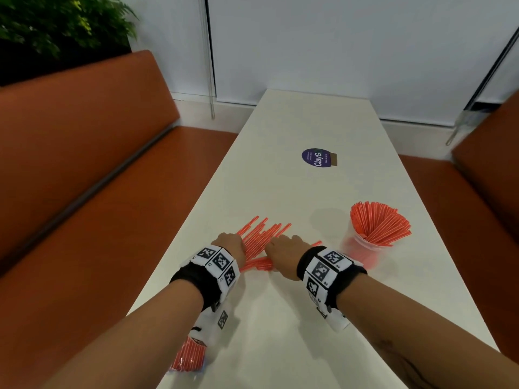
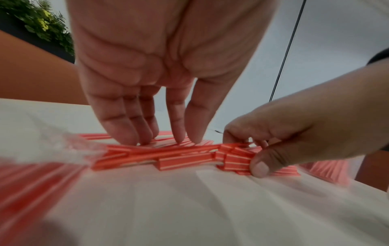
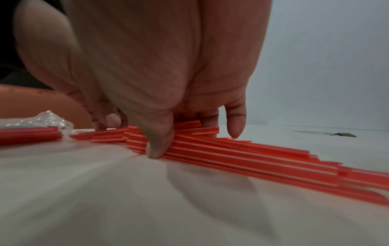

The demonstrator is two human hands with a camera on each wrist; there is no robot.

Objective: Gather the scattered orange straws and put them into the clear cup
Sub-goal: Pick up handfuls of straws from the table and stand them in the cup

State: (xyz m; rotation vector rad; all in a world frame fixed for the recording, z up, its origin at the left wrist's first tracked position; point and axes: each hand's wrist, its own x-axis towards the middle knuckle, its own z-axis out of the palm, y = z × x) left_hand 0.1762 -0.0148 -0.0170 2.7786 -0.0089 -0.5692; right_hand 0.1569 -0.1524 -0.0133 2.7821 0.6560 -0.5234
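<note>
Loose orange straws (image 1: 262, 233) with white stripes lie in a fan on the white table (image 1: 309, 122), between my two hands. My left hand (image 1: 231, 242) presses on the pile's left side with straight fingers (image 2: 134, 133). My right hand (image 1: 280, 245) pinches a bunch of straws (image 3: 252, 156) between thumb (image 3: 157, 146) and curled fingers. In the left wrist view the right hand (image 2: 258, 154) grips the straws (image 2: 185, 159) at their near ends. To the right stands the clear cup (image 1: 362, 248), holding several upright straws.
A clear plastic bag of more orange straws (image 1: 189, 356) lies under my left forearm at the table's near left edge. A round purple sticker (image 1: 318, 158) sits farther up the table. Orange benches (image 1: 84, 164) flank both sides, with a plant (image 1: 56, 23) at the back left.
</note>
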